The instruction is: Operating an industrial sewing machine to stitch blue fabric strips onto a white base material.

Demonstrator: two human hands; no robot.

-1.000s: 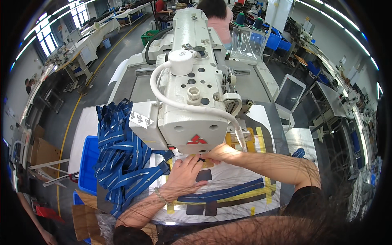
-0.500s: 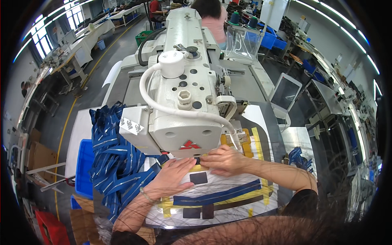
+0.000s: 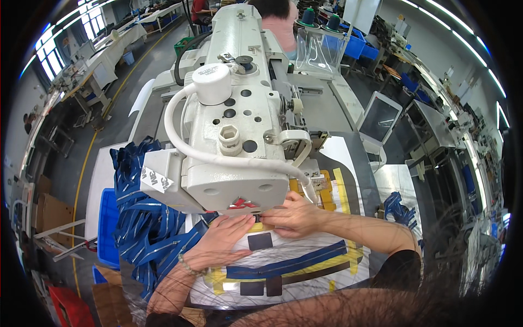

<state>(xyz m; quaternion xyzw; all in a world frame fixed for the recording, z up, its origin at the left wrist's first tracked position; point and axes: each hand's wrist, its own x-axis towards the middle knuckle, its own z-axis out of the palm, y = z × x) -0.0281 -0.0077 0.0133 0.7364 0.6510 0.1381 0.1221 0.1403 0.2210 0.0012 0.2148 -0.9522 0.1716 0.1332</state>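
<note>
Under the front of a large white sewing machine head (image 3: 234, 188), my two hands meet over a white work plate (image 3: 316, 242). My left hand (image 3: 224, 240) lies flat with its fingers stretched toward the needle area. Close beside it, the fingers of my right hand (image 3: 294, 217) are bent and pressed together at a small dark piece; what they pinch is hidden. A dark rectangular patch (image 3: 260, 241) is just below the fingertips. Nearer to me, a blue zipper strip (image 3: 289, 260) lies across the plate, along a yellow tape band.
A heap of blue zipper strips (image 3: 141, 218) lies left of the plate, over a blue bin (image 3: 109, 229). More blue strips (image 3: 399, 208) rest at the right. A tilted screen (image 3: 379, 121) stands beyond them. Behind the machine are thread cones (image 3: 309, 17) and a person in pink (image 3: 280, 32).
The whole view has shifted slightly, so the machine appears farther left. Both hands stay at the needle area; the right fingers look slightly lower and flatter.
</note>
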